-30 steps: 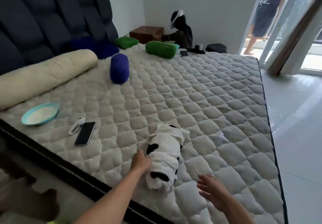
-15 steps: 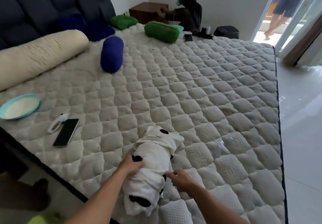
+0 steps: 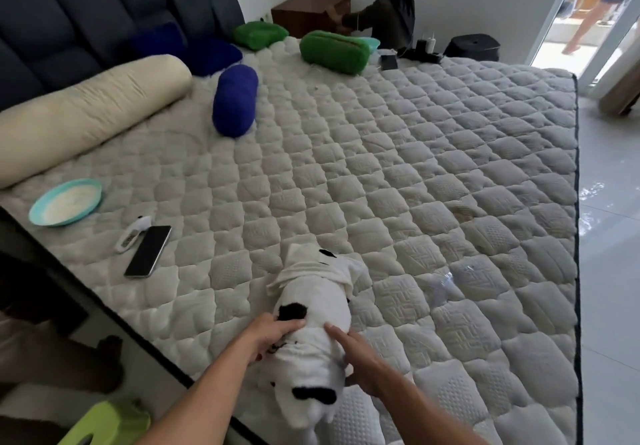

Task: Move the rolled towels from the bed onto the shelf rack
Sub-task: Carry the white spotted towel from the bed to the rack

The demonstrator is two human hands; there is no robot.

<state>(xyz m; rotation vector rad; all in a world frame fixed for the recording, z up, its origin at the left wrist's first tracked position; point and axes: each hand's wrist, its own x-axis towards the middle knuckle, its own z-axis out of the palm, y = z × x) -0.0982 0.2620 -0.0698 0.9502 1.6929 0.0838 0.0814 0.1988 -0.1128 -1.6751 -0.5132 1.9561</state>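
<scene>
The white towel [image 3: 313, 347] with black patches lies rolled near the bed's [image 3: 433, 202] near edge, its far end loose and flared, its near end hanging slightly past the edge. Both hands flank its middle: the left hand [image 3: 273, 335] clamps the roll's left side, fingers curled over the top beside a black patch, and the right hand [image 3: 356, 358] presses flat against the right side with fingers extended. That two-sided squeeze likely keeps the roll from unwinding as it is picked up, since the loose far end looks ready to spring open. Farther up the bed a blue towel [image 3: 234, 100] lies rolled on its own, and two green towels [image 3: 332, 50] [image 3: 259, 34] sit near the far edge, all well apart from the hands and probably waiting their turn. A long cream bolster [image 3: 90, 109] rests against the headboard. On the left, a plate [image 3: 65, 201], a phone [image 3: 149, 250] and a small white device [image 3: 131, 233] just beside it lie clear of the work. No shelf rack is in view. No brand, label or writing can be read anywhere.
</scene>
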